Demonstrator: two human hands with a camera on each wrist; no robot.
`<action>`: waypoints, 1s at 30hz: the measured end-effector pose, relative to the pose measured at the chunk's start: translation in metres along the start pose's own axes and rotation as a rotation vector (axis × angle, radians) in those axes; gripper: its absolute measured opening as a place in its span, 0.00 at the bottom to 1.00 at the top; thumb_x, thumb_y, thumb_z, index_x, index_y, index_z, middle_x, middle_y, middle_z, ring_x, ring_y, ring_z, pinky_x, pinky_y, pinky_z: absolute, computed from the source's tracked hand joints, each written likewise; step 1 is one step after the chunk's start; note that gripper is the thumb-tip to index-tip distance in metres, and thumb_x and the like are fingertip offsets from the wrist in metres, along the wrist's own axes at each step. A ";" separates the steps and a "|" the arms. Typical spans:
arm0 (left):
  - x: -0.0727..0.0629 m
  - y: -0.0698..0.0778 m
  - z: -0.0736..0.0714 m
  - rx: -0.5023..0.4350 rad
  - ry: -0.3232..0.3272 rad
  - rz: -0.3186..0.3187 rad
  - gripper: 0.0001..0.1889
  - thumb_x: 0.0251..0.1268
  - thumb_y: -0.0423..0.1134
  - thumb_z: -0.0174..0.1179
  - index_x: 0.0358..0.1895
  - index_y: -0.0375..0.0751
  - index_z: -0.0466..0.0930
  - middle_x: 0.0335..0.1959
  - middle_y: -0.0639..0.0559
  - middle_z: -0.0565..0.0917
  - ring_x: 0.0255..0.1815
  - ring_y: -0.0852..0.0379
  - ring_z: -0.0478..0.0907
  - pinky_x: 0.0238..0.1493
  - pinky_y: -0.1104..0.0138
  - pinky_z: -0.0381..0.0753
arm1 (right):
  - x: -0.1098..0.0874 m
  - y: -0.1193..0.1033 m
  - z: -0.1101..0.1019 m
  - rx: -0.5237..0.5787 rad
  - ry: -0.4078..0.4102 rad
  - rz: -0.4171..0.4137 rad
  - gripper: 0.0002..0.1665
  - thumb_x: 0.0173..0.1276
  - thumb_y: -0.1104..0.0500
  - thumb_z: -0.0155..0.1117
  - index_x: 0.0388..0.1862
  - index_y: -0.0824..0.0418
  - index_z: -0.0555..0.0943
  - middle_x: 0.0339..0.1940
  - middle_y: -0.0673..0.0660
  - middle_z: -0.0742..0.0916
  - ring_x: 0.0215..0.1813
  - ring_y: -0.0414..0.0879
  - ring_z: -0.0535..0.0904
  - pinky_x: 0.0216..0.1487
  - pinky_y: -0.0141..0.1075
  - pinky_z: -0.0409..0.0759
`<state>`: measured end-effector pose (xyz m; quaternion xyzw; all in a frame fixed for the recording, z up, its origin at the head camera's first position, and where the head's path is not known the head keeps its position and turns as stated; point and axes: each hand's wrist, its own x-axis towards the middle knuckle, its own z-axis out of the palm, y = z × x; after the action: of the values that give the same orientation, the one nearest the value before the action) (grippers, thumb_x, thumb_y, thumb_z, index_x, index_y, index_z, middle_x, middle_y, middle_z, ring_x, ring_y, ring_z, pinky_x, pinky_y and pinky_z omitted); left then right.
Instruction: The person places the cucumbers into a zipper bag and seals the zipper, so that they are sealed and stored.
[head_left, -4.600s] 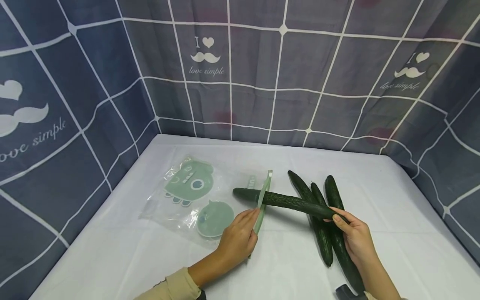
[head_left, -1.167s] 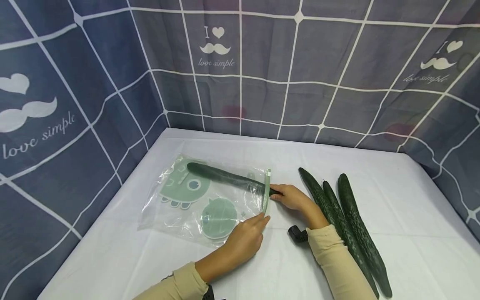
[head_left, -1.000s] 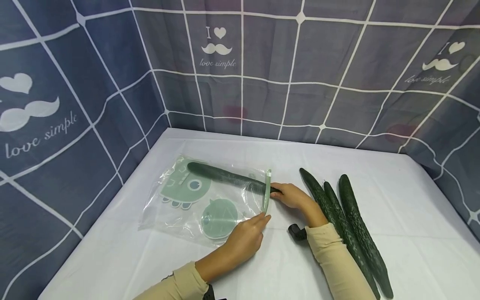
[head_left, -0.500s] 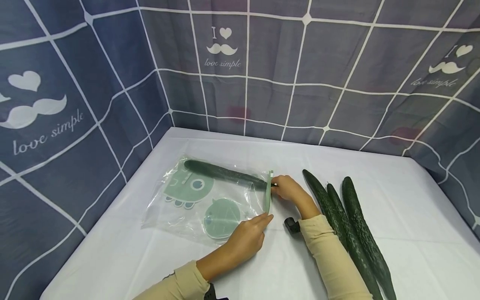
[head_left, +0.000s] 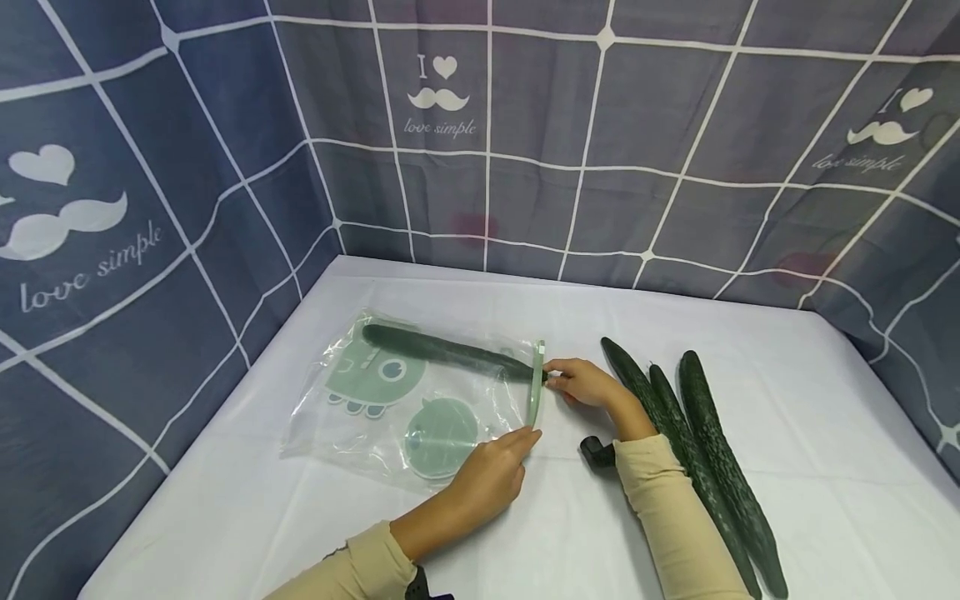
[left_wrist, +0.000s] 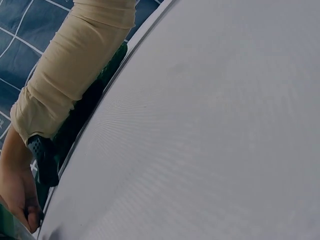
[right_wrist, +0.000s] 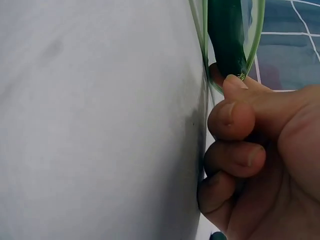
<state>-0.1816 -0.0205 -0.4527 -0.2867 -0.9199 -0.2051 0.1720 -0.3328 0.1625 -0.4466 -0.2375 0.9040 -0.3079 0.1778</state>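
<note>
A clear zip bag point(head_left: 487, 408) with green cartoon prints lies on the white table. Inside it a long cucumber point(head_left: 450, 350) reaches from the left part of the bag to its green-edged mouth point(head_left: 537, 383). My left hand point(head_left: 483, 475) grips the near end of that green edge. At the mouth, my right hand point(head_left: 588, 385) pinches the cucumber's stem end. The right wrist view shows thumb and forefinger at the tip of the cucumber point(right_wrist: 227, 37), the green edges open around it and the other fingers of the right hand point(right_wrist: 260, 145) curled.
Several more cucumbers point(head_left: 720, 450) lie side by side to the right, partly behind the right sleeve point(head_left: 675, 517). A black wrist device point(head_left: 596, 452) hangs by the right cuff. Grey-blue gridded curtains point(head_left: 525, 167) enclose the table point(head_left: 495, 550) behind and at the sides.
The cucumber went from just entering the bag's mouth to lying nearly all inside, and slid slightly deeper in the last second. The right hand moved left with it; the left stayed on the edge.
</note>
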 end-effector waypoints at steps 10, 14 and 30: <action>-0.002 -0.002 0.000 -0.031 -0.005 -0.004 0.21 0.50 0.25 0.57 0.51 0.35 0.77 0.49 0.42 0.81 0.47 0.52 0.81 0.43 0.66 0.81 | 0.008 0.001 0.000 0.062 0.045 -0.011 0.17 0.67 0.58 0.54 0.51 0.63 0.80 0.04 0.48 0.70 0.10 0.40 0.63 0.21 0.32 0.66; -0.002 -0.001 -0.001 -0.029 -0.007 0.000 0.21 0.50 0.25 0.57 0.52 0.35 0.77 0.50 0.42 0.81 0.48 0.52 0.81 0.43 0.66 0.80 | 0.011 -0.002 0.002 0.053 0.100 0.017 0.15 0.66 0.57 0.56 0.47 0.62 0.82 0.02 0.47 0.70 0.08 0.39 0.63 0.17 0.32 0.64; 0.000 0.000 -0.003 -0.004 0.016 0.025 0.22 0.49 0.26 0.58 0.52 0.37 0.77 0.50 0.43 0.81 0.48 0.53 0.80 0.43 0.66 0.80 | 0.017 -0.010 0.009 -0.024 0.251 0.133 0.14 0.65 0.53 0.58 0.41 0.59 0.85 0.00 0.47 0.73 0.07 0.40 0.66 0.18 0.31 0.66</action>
<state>-0.1808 -0.0219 -0.4499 -0.2968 -0.9145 -0.2068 0.1812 -0.3397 0.1420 -0.4505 -0.1388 0.9364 -0.3120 0.0808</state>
